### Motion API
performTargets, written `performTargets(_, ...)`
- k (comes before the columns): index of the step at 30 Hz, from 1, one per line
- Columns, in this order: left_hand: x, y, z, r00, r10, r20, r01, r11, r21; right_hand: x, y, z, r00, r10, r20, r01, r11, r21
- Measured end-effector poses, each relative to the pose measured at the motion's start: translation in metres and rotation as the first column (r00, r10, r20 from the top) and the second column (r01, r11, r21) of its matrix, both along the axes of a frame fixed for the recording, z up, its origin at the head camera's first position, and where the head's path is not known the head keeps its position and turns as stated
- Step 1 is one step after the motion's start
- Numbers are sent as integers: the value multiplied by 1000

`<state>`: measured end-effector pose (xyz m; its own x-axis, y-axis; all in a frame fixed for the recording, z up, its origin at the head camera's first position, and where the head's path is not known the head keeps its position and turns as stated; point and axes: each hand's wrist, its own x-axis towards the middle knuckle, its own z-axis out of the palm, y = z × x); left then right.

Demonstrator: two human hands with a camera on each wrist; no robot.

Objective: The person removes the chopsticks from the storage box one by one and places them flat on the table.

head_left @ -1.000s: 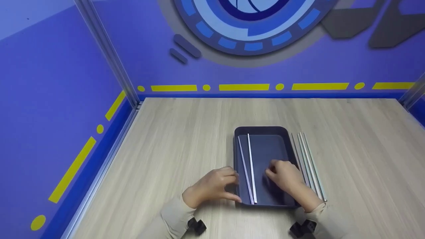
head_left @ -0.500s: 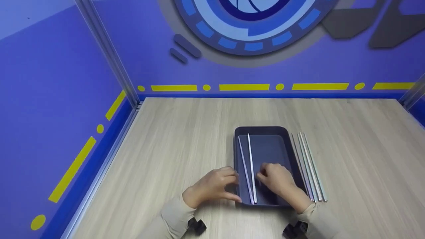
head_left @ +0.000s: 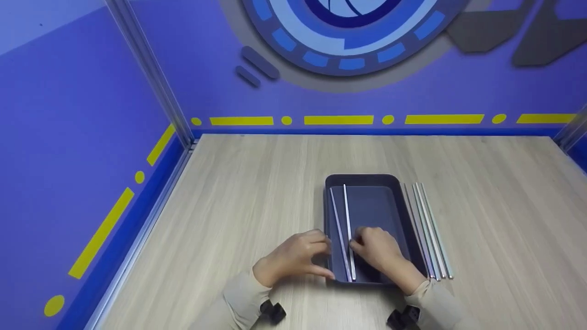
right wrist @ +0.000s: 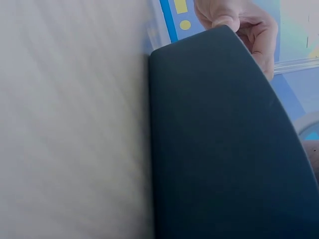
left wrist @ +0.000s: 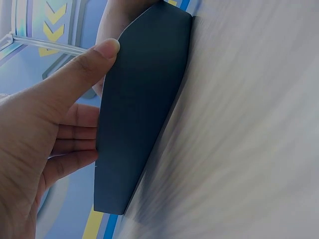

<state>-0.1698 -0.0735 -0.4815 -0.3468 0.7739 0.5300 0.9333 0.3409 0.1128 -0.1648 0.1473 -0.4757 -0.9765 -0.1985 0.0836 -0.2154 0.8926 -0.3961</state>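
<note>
A dark tray (head_left: 367, 178) stands on the wooden table, with two slender metal chopsticks inside, one silvery white (head_left: 347, 211) and one purplish (head_left: 336, 215). At its near left corner my left hand (head_left: 298, 254) holds the tray, fingers along the left rim and thumb on the near edge; in the left wrist view the thumb (left wrist: 107, 48) lies on the rim. My right hand (head_left: 378, 247) is inside the tray, fingers curled, its thumb side meeting the silvery chopstick. Its fingertips are hidden, also in the right wrist view, where the tray wall (right wrist: 219, 134) blocks them.
Several more metal chopsticks (head_left: 433, 229) lie side by side on the table (head_left: 500, 206), just right of the tray. Blue printed panels (head_left: 339, 98) border the table at the back and left, with a metal post (head_left: 151, 68) at the corner.
My right hand has moved left inside the tray, from its right half to the silvery chopstick. The left hand, the tray and the chopsticks look unmoved.
</note>
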Motion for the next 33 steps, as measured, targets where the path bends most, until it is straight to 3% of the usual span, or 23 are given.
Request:
performTargets(14, -1, 0, 1, 1000, 6, 21, -6, 1000, -13, -1, -3, -3, 1000, 1, 18, -1, 1000, 9)
performTargets(33, -2, 0, -2, 1000, 3, -11, -3, 1000, 25, -2, -6, -6, 1000, 6, 16, -6, 1000, 11)
